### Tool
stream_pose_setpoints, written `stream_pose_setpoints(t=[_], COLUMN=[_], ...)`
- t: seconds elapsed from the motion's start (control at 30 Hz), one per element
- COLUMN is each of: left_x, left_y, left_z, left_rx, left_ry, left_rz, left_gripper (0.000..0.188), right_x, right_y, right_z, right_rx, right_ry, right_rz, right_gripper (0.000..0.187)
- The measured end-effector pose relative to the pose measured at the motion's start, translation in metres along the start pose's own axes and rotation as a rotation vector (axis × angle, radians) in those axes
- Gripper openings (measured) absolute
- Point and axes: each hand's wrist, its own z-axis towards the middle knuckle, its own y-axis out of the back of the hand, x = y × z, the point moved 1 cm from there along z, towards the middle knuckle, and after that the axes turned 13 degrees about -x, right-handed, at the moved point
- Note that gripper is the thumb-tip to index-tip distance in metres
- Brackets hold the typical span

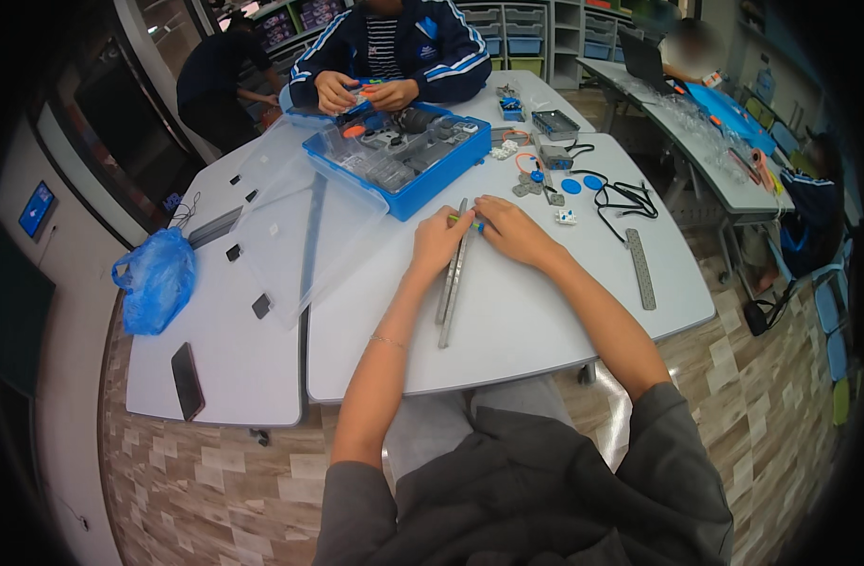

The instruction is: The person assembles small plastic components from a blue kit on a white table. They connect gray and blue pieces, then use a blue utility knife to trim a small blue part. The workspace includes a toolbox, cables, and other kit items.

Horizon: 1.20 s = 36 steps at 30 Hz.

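Over the table's near middle, my left hand (436,241) is closed round the upper part of two long grey beams (451,294), which lie side by side and point toward me. My right hand (515,232) meets it from the right, its fingers pinched on a small blue and yellow-green connector piece (479,225) against the beams. The fingers partly hide how that piece sits. Just beyond both hands stands a blue parts box (432,184) with grey compartments. To the right lies another grey perforated beam (640,270), apart from my hands.
Black cables (626,202), blue discs (572,186) and a grey block (556,158) lie at right. A clear plastic lid (295,241), a phone (188,381) and a blue bag (157,280) occupy the left. Across the table, a person's hands (366,93) hold small parts above the box.
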Motion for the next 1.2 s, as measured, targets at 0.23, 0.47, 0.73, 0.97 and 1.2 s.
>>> stream_pose_setpoints(t=[0.23,0.47,0.73,0.97,1.2], left_x=[-0.002,-0.004,-0.001,-0.003,-0.001], left_y=[0.001,0.002,0.0,0.007,0.015], left_z=[-0.003,-0.004,-0.002,0.0,-0.001], left_rx=[0.019,0.011,0.051,0.049,-0.175], left_ry=[0.025,0.016,0.142,0.244,-0.163], left_rz=[0.001,0.015,-0.155,-0.242,0.354], left_gripper=[0.046,0.046,0.045,0.046,0.047], right_x=[0.001,0.009,-0.011,-0.06,-0.067], right_y=[-0.002,0.001,0.048,0.106,0.091], right_z=[-0.003,-0.001,0.013,-0.001,-0.006], right_rx=[-0.021,-0.038,0.084,-0.092,0.001], right_ry=[0.049,0.101,-0.243,-0.526,-0.522], right_rz=[-0.018,-0.061,-0.133,-0.455,-0.425], right_gripper=[0.024,0.019,0.021,0.027,0.033])
